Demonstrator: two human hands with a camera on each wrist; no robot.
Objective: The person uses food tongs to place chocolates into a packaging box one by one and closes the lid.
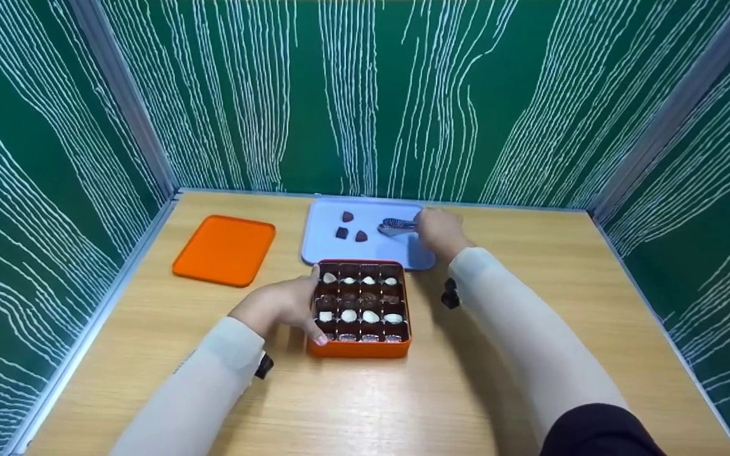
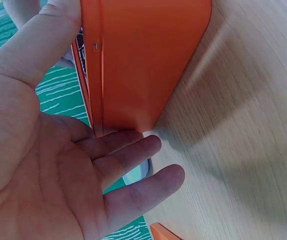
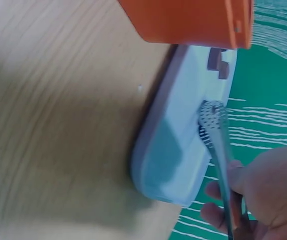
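My left hand (image 1: 282,307) rests along the left side of an orange box (image 1: 358,349), its thumb at the near corner and its forefinger towards the far one. Straight fingers show in the left wrist view, against or beside the box wall. Dark compartments in the box hold white and brown chocolates (image 1: 349,315). My right hand (image 1: 441,229) grips metal tongs (image 1: 398,224) with perforated heads, low over a pale blue tray (image 1: 416,256). Three brown chocolates (image 1: 361,236) lie on the tray, left of the tongs. Whether anything sits between the tong heads cannot be made out.
An orange lid (image 1: 224,250) lies flat on the wooden table (image 1: 530,304), left of the tray. Green panels (image 1: 397,114) with white wavy lines stand behind and on both sides. The tray is close to the back panel, just beyond the box.
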